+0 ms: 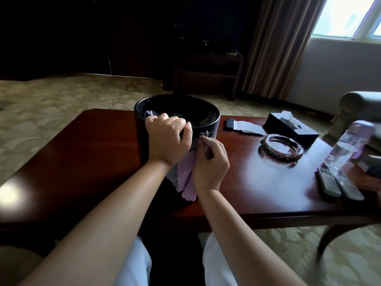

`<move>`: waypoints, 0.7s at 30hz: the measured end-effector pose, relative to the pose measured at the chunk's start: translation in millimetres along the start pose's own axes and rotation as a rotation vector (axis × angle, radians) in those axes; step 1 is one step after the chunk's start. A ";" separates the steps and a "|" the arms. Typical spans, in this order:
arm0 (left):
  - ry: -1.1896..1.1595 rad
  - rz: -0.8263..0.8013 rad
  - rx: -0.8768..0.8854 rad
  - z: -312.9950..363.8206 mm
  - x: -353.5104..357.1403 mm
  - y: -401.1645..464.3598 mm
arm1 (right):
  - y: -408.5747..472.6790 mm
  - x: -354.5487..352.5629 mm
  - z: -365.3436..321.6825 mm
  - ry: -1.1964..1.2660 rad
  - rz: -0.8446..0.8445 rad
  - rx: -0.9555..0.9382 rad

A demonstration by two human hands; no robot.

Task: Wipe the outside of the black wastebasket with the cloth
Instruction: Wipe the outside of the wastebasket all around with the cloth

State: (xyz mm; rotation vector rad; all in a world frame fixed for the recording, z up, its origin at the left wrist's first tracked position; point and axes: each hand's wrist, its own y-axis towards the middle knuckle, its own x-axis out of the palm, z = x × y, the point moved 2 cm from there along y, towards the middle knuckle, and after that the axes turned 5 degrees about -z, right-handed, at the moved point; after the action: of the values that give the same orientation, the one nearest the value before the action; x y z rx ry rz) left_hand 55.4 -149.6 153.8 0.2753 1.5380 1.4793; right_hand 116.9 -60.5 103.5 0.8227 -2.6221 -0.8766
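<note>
The black wastebasket [206, 112] stands upright on the dark red wooden table [92, 151], round and open at the top, with dark contents inside. My left hand [168, 139] grips its near rim, fingers curled over the edge. My right hand [210, 162] pinches a lilac and grey cloth [186, 174] against the wastebasket's near outer wall, just below the rim. The cloth hangs down from my fingers and covers part of the wall. The wastebasket's lower front is hidden behind my hands and the cloth.
Right of the wastebasket lie a small dark object [229, 123] on paper, a black tissue box [290, 129], a glass ashtray [281, 148], a clear bottle [346, 147] and two remote controls [338, 183]. An armchair [360, 108] stands at the far right.
</note>
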 end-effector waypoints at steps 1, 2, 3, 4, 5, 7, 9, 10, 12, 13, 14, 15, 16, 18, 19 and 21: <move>-0.002 -0.002 0.002 0.1 -0.4 -0.3 | -0.2 0.5 0.5 -0.001 0.008 -0.003; -0.006 -0.002 0.004 0.1 -0.8 -0.3 | -1.2 0.8 2.0 0.007 0.020 0.028; -0.013 -0.001 0.005 0.3 -1.4 -0.3 | -3.0 0.4 4.7 0.017 0.032 0.088; -0.021 -0.001 0.005 0.6 -1.9 -0.3 | -6.1 -1.0 9.8 0.020 0.041 0.168; -0.026 -0.001 0.006 1.0 -2.4 -0.4 | -9.9 -3.2 15.6 0.015 0.049 0.251; -0.031 0.000 0.007 1.1 -2.9 -0.5 | -17.5 -7.0 25.6 -0.019 0.049 0.364; -0.032 0.002 0.008 0.7 -2.6 -0.6 | -17.1 -7.8 23.2 -0.021 0.046 0.364; -0.030 0.004 0.009 0.2 -2.2 -0.4 | -13.0 -6.6 17.2 -0.014 0.050 0.321; -0.024 0.002 0.012 -0.6 -1.6 -0.6 | -1.7 -2.0 0.8 -0.003 0.057 0.195; -0.019 0.002 0.014 -0.6 -1.3 -1.0 | 3.7 -0.1 -6.9 0.004 0.058 0.140; -0.013 0.004 0.016 -0.8 -0.9 -0.9 | 7.7 1.6 -10.9 0.013 0.060 0.107; -0.009 0.005 0.017 -1.0 -0.8 -0.6 | 9.7 2.4 -11.9 0.022 0.059 0.090; -0.011 0.002 0.019 -1.4 -0.9 -0.6 | 8.4 2.2 -9.2 0.026 0.055 0.096; -0.017 -0.004 0.022 -2.0 -1.2 -0.7 | -2.1 -0.9 5.8 0.006 0.046 0.176; -0.022 -0.008 0.022 -2.0 -1.3 -0.9 | -10.3 -3.5 16.4 -0.018 0.043 0.247; -0.033 -0.008 0.017 -1.8 -1.4 -1.1 | -27.9 -8.4 35.8 -0.051 0.033 0.406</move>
State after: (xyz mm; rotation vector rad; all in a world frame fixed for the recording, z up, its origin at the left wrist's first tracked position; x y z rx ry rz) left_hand 55.3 -152.0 153.2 0.3012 1.5240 1.4492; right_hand 121.4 -57.1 57.7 0.8537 -2.8962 -0.3602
